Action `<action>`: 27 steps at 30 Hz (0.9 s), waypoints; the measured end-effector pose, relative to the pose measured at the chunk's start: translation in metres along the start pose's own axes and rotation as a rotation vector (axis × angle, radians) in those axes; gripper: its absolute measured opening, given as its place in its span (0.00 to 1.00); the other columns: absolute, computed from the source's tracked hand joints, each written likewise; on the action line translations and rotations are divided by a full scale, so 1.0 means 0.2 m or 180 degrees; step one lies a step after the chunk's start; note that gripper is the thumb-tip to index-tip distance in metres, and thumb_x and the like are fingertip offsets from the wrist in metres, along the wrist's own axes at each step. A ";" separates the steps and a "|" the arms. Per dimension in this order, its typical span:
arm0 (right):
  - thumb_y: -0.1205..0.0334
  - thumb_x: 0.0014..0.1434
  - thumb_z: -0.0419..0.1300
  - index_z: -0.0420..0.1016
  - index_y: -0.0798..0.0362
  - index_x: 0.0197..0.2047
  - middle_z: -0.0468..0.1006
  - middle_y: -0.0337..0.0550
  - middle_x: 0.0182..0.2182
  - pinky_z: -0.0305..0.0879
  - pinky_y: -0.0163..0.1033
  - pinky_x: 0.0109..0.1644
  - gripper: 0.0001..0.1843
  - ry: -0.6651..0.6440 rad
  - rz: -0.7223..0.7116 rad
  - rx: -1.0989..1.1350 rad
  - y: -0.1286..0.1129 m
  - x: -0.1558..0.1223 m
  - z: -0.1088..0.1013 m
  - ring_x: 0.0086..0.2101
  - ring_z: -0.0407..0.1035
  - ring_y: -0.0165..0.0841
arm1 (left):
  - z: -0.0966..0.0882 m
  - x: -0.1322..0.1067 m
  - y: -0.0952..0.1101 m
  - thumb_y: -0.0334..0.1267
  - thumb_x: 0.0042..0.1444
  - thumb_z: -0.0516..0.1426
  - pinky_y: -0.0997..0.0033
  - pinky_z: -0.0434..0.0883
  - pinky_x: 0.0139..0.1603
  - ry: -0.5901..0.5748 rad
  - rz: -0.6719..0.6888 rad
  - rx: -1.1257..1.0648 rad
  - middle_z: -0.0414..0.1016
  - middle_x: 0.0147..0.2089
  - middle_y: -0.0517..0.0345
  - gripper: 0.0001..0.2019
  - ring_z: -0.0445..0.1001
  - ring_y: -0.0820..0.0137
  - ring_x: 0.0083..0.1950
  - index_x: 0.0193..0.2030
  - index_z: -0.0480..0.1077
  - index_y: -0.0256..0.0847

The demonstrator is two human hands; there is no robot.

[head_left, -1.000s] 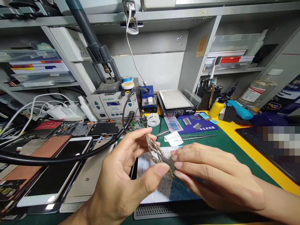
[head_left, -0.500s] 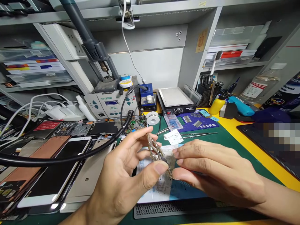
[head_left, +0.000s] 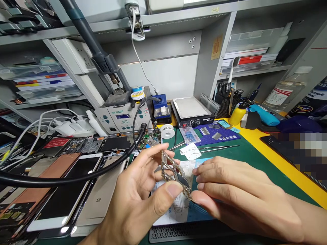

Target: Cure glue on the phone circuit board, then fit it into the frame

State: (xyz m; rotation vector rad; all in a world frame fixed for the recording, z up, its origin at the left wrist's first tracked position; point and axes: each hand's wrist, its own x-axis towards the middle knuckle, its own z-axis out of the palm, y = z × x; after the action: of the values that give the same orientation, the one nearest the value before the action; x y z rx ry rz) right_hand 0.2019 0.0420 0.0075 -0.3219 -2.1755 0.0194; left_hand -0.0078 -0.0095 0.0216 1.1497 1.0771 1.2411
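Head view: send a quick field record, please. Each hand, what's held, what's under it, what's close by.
left hand: thumb and forefinger pinch the board, held on edge above the mat
right hand: fingertips touch the board's lower end; grip hidden
under hands: white-and-blue sheet on the mat
left of hands: phones, black hose across them
behind: tweezers, solder spool, soldering station, hot plate
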 end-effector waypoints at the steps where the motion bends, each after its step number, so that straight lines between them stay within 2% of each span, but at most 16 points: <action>1: 0.69 0.60 0.67 0.75 0.59 0.35 0.81 0.43 0.28 0.76 0.35 0.36 0.04 -0.0029 -0.0004 -0.0002 0.00 0.00 0.00 0.30 0.76 0.30 | 0.00 0.00 0.00 0.45 0.54 0.67 0.78 0.75 0.48 0.0021 0.0009 -0.0013 0.77 0.54 0.52 0.30 0.77 0.66 0.51 0.62 0.65 0.46; 9: 0.69 0.59 0.67 0.75 0.58 0.36 0.80 0.43 0.28 0.76 0.36 0.38 0.04 0.0032 -0.0029 0.0007 0.00 -0.04 0.01 0.32 0.76 0.30 | 0.01 -0.01 0.00 0.45 0.54 0.67 0.78 0.75 0.53 0.0062 0.0114 0.0022 0.76 0.56 0.52 0.29 0.76 0.65 0.56 0.62 0.67 0.46; 14: 0.70 0.58 0.66 0.74 0.59 0.36 0.79 0.43 0.28 0.76 0.37 0.38 0.04 0.0116 -0.0046 0.0018 0.00 -0.05 0.03 0.32 0.75 0.30 | 0.01 -0.01 0.00 0.44 0.53 0.67 0.74 0.75 0.54 0.0072 0.0147 0.0029 0.75 0.57 0.50 0.29 0.73 0.59 0.60 0.62 0.68 0.46; 20: 0.69 0.59 0.67 0.75 0.58 0.38 0.79 0.42 0.29 0.75 0.37 0.40 0.04 0.0103 -0.0080 0.0002 0.01 -0.05 0.03 0.33 0.76 0.31 | 0.00 -0.01 -0.01 0.43 0.53 0.67 0.74 0.75 0.54 0.0050 0.0181 -0.0009 0.75 0.58 0.51 0.29 0.76 0.61 0.57 0.62 0.68 0.48; 24: 0.68 0.59 0.67 0.75 0.59 0.38 0.80 0.43 0.29 0.74 0.38 0.38 0.05 -0.0029 -0.0081 -0.0012 0.02 -0.03 0.00 0.33 0.76 0.31 | -0.01 -0.01 0.00 0.41 0.53 0.67 0.77 0.74 0.52 -0.0036 0.0358 0.0142 0.76 0.58 0.55 0.29 0.77 0.66 0.53 0.62 0.68 0.51; 27: 0.67 0.59 0.68 0.75 0.59 0.37 0.80 0.43 0.30 0.73 0.39 0.38 0.06 -0.0106 -0.0181 -0.0146 0.02 -0.02 -0.02 0.33 0.75 0.31 | -0.02 -0.01 0.00 0.42 0.52 0.67 0.76 0.74 0.52 -0.0026 0.0489 0.0294 0.76 0.58 0.56 0.30 0.77 0.66 0.53 0.62 0.67 0.52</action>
State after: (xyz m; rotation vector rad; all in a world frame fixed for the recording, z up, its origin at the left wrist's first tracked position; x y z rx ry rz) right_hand 0.2083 0.0434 0.0060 -0.2876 -2.2197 -0.0575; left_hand -0.0119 -0.0119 0.0209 1.3275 1.0652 1.3151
